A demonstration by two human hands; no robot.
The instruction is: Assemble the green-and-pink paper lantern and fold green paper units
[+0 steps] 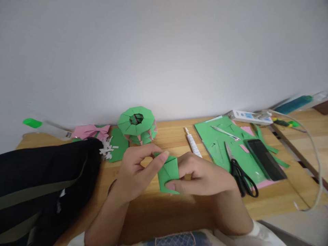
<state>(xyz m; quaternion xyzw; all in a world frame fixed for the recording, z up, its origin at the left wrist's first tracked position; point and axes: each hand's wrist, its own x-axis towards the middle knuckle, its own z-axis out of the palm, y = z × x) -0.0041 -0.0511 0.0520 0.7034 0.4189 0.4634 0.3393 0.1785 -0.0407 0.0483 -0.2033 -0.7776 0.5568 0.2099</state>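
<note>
In the head view, both hands are raised over the wooden table [174, 133], near the person's body, and a small piece of folded green paper [166, 176] is held between them. The left hand [138, 171] pinches its upper edge, thumb and forefinger meeting close together there. The right hand [202, 174] has a narrow grip too — its thumb presses the lower front of the piece, while the other fingers go behind it. A crease runs slantwise across the upper part of the paper. Beyond the left hand, near the wall [164, 61], stands a round green-and-pink folded model [128, 123] with a dark opening in its top. Left of that lie a green sheet [121, 143], white paper scraps [106, 150] partly on it, and a pink paper bow [85, 131]; a black fabric item [51, 177] covers the table's near left. Beyond the right hand lies a white tube [192, 143], nozzle toward the wall. To its right are green sheets [217, 145] bearing a silver pen [222, 132], the blades of black-handled scissors [238, 172] and a dark phone [266, 159] — with green strips [282, 162] just beside it. Behind them sits a white power strip [241, 116].
</note>
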